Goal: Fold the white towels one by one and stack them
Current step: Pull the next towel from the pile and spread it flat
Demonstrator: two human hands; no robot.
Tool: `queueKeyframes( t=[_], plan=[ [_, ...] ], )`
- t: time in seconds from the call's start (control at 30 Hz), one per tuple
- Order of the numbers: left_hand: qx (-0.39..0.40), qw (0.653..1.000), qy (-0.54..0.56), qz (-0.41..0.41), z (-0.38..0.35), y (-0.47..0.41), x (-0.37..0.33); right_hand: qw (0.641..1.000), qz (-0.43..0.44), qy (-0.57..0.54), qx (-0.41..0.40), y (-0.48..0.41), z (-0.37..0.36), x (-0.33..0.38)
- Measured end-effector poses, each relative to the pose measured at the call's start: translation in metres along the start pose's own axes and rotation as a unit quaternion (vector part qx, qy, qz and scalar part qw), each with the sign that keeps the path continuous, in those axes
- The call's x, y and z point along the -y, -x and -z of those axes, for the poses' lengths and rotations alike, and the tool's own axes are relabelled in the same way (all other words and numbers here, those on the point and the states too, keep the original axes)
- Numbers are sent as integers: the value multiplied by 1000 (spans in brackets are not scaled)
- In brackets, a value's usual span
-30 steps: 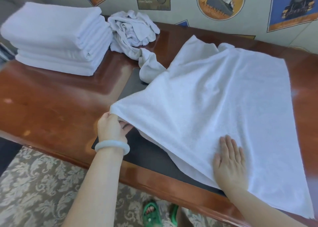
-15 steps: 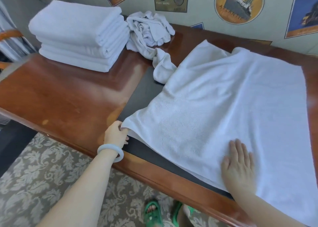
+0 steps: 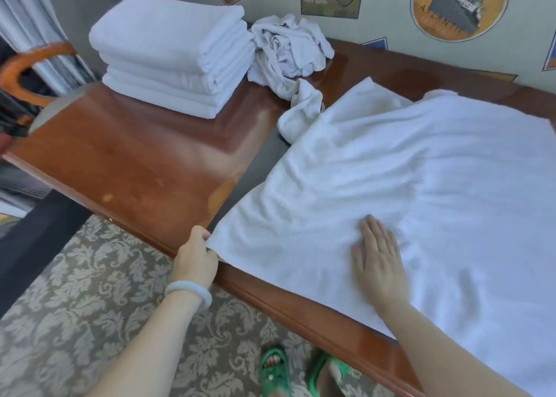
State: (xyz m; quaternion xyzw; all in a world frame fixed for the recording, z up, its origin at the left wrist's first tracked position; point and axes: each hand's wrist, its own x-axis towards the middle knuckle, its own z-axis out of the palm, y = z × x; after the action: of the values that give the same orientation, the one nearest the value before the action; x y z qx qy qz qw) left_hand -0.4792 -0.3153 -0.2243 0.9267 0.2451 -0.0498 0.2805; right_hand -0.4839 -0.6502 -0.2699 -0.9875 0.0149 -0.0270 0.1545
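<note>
White towel lies spread on the worktop; left hand pinches its near corner, right hand presses flat, fingers straight.

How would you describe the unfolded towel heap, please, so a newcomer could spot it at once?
Start at the wooden table. At its far edge, right of the stack of folded towels, lies the heap. Unlike the stack and the spread towel, it is crumpled and bunched.

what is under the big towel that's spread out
A dark mat shows past the left edge of the spread towel, lying on the wooden table. How far the mat runs beneath is covered. The right hand rests flat on top; the left hand pinches the near corner.
</note>
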Motion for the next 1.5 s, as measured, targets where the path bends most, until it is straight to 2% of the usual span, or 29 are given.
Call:
queueKeyframes(
  t=[0.17, 0.3, 0.37, 0.47, 0.57, 0.6, 0.67, 0.7, 0.73, 0.77, 0.83, 0.9, 0.97, 1.03, 1.1, 1.17, 1.27, 1.37, 1.5],
  plan=[
    [57, 995, 59, -49, -3, -11, -12, 1000, 15, 24, -2, -2, 1, 4],
    [-26, 996, 84, -24, 10, -22, -5, 999, 9, 41, 9, -1, 1, 3],
    [-14, 998, 65, -1, 11, -21, -1, 999, 7, 49, 14, -3, -1, 4],
    [53, 995, 72, 43, 14, -23, 0, 998, 4, 61, 18, -3, -3, 2],
    [196, 970, 118, 80, 37, -31, -4, 998, 3, 57, 25, -3, -2, 2],
    [199, 976, 66, 52, 42, -30, -8, 998, 4, 54, 28, -3, -1, 3],
    [73, 992, -68, -76, 36, -15, -29, 999, 6, 30, 26, -4, 2, 5],
    [16, 983, -66, -169, 25, 0, -47, 1000, 7, 4, 19, -5, 4, 5],
    [20, 965, -41, -258, 10, 16, -66, 999, 4, -31, 5, -3, 5, 6],
    [65, 940, -36, -333, -9, 32, -83, 998, -3, -62, -15, 1, 7, 4],
    [182, 883, -112, -417, -52, 55, -104, 994, -61, -70, -54, 14, 13, -6],
    [210, 831, -274, -435, -83, 61, -106, 986, -156, -33, -42, 35, 21, -30],
    [210, 815, -343, -416, -98, 58, -98, 983, -185, 15, -1, 63, 27, -60],
    [206, 818, -349, -408, -103, 57, -95, 987, -158, -1, 21, 86, 37, -82],
    [174, 836, -320, -411, -103, 58, -102, 987, -145, -62, -26, 96, 50, -102],
    [141, 845, -274, -437, -106, 63, -119, 985, -144, -43, -84, 97, 59, -121],
    [177, 805, -295, -483, -124, 72, -145, 985, -165, 13, -44, 92, 64, -138],
    [204, 798, -331, -460, -148, 86, -150, 983, -181, 39, -9, 100, 55, -143],
    [210, 776, -334, -491, -159, 107, -149, 970, -237, 46, 8, 136, 64, -160]
  ],
)
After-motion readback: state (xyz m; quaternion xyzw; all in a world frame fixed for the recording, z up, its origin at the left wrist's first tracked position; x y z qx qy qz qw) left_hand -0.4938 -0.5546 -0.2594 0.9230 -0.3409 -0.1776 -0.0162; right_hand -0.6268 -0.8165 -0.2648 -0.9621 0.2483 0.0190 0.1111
